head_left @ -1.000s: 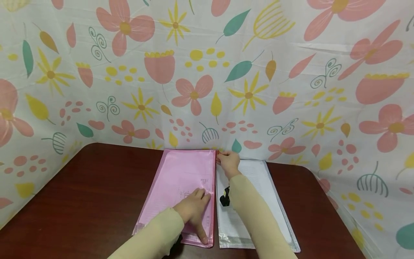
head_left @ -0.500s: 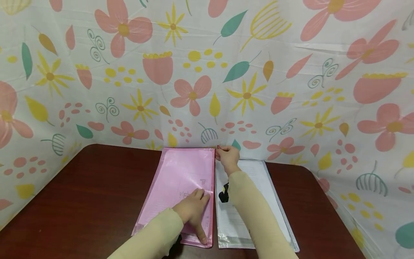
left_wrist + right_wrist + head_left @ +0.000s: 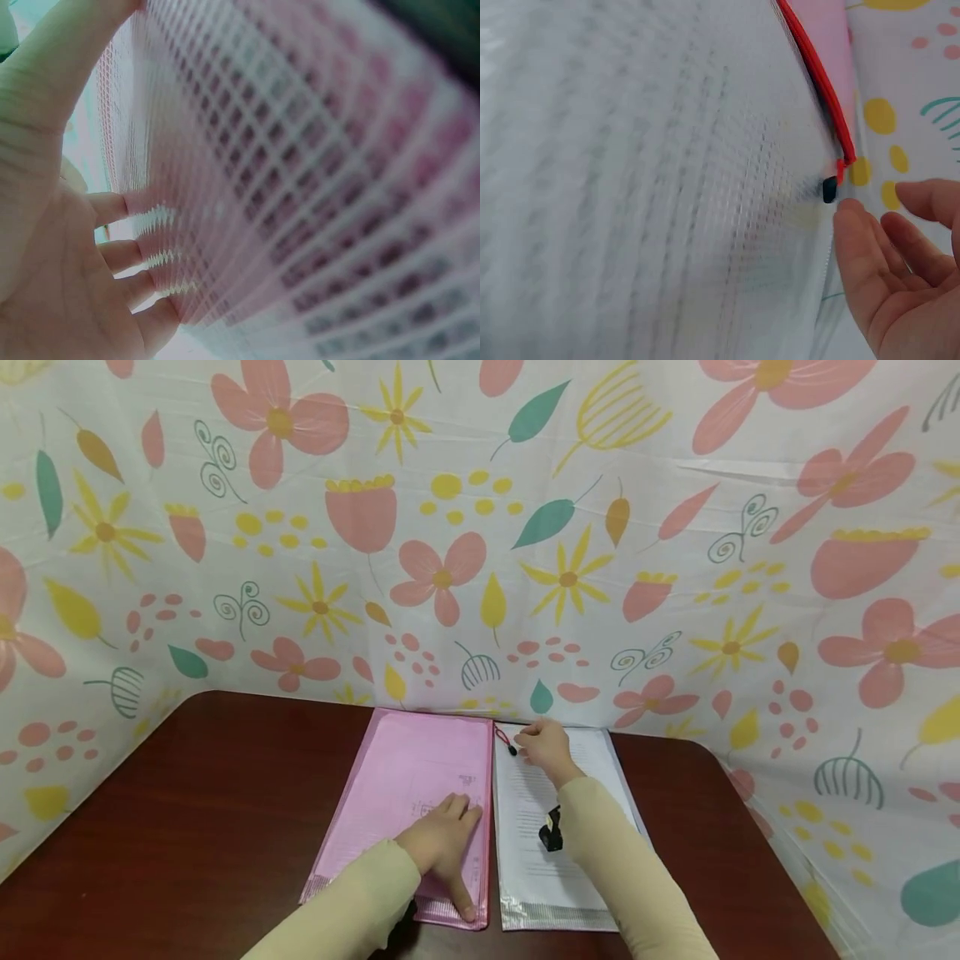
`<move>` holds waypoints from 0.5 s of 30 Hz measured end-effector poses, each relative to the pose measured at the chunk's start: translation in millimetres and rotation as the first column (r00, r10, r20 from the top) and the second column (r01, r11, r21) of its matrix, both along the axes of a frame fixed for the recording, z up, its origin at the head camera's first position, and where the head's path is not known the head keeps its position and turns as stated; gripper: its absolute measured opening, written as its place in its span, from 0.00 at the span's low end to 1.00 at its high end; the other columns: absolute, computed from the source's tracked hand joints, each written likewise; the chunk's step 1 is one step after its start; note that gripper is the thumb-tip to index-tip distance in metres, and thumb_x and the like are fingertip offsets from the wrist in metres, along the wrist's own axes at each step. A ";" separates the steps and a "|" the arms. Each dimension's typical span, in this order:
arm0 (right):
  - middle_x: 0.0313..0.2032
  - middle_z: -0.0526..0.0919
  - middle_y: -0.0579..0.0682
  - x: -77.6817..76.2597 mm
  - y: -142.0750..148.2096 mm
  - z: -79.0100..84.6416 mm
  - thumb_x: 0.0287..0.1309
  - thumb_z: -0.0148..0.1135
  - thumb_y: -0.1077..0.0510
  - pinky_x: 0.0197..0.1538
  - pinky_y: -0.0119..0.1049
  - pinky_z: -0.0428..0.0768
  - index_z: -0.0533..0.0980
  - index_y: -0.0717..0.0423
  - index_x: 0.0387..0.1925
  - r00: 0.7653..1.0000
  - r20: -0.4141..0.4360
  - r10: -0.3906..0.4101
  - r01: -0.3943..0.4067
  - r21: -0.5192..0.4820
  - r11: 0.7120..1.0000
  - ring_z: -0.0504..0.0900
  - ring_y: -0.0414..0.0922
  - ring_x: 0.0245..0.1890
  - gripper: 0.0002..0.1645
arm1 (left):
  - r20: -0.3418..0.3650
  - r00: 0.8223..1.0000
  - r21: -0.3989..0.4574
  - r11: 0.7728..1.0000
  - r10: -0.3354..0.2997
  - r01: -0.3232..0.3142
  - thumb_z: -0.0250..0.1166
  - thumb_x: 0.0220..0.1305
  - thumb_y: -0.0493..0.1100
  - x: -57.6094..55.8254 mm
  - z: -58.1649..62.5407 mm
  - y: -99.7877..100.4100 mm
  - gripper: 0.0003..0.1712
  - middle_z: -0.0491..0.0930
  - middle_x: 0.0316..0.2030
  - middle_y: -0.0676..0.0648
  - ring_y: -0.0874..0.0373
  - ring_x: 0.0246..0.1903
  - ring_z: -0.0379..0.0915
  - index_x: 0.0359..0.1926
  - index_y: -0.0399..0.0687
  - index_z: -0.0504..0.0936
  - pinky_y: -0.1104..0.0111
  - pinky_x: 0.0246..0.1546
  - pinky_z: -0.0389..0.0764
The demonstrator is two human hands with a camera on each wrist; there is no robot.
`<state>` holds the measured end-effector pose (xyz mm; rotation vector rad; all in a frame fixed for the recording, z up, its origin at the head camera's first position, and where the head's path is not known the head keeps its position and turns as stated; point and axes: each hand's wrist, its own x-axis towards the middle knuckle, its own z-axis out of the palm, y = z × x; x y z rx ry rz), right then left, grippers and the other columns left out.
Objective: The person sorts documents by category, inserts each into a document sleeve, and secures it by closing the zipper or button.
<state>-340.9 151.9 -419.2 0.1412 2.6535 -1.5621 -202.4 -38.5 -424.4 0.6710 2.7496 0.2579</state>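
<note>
A pink translucent zip document bag (image 3: 408,760) lies flat on the table with printed paper inside. My left hand (image 3: 441,845) rests on its lower right part, fingers spread; the left wrist view shows the fingers (image 3: 116,256) touching its mesh-patterned surface. Along its right side runs a red zipper (image 3: 817,75). From the far end hangs a red cord pull with a black tip (image 3: 512,749), lying over the clear document bag (image 3: 525,868). Just right of the pull is my right hand (image 3: 546,748), fingers loosely bent, apart from it and holding nothing.
Both bags lie side by side on a dark brown table (image 3: 225,793), their far ends close to a floral curtain (image 3: 442,527). A black device (image 3: 551,831) sits at my right wrist. The curtain also borders the table's left and right sides.
My right hand has let go of the zipper pull at the far corner and moved slightly right and nearer. The pull now hangs free. My left hand stays on the pink bag.
</note>
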 end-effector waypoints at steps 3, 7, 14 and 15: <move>0.48 0.80 0.63 8.0 7.3 3.5 0.59 0.59 0.56 0.39 0.40 0.84 0.76 0.66 0.46 0.999 0.004 0.037 -0.037 0.034 0.999 0.84 0.53 0.41 0.19 | 0.002 1.000 0.000 1.000 0.005 -0.005 0.77 0.07 0.73 -0.1 0.2 0.6 0.83 0.55 0.68 0.41 0.46 0.70 0.48 0.71 0.47 0.55 0.58 0.68 0.61; 0.46 0.82 0.61 19.0 16.0 6.6 0.60 0.59 0.53 0.38 0.40 0.84 0.78 0.64 0.45 0.998 0.015 0.056 -0.057 0.067 0.996 0.84 0.52 0.40 0.19 | -0.002 1.000 -0.001 1.000 -0.003 0.003 0.76 0.06 0.74 -1.3 -2.5 0.1 0.83 0.56 0.68 0.41 0.47 0.70 0.49 0.71 0.47 0.55 0.58 0.67 0.62; 0.44 0.82 0.59 41.5 27.5 15.1 0.61 0.59 0.52 0.38 0.40 0.84 0.78 0.63 0.46 0.994 0.025 0.109 -0.111 0.098 0.989 0.84 0.48 0.38 0.19 | 0.064 0.998 0.082 0.997 0.005 -0.010 0.77 0.11 0.73 -5.5 -8.6 -8.5 0.82 0.50 0.71 0.40 0.46 0.71 0.45 0.72 0.48 0.53 0.54 0.66 0.62; 0.43 0.83 0.58 44.6 29.5 16.4 0.61 0.59 0.51 0.37 0.39 0.84 0.78 0.62 0.46 0.993 0.016 0.120 -0.121 0.122 0.985 0.84 0.48 0.38 0.19 | 0.077 0.997 0.114 0.993 0.003 -0.012 0.78 0.14 0.72 -6.8 -8.2 -10.2 0.80 0.50 0.71 0.40 0.45 0.71 0.47 0.72 0.47 0.54 0.53 0.66 0.63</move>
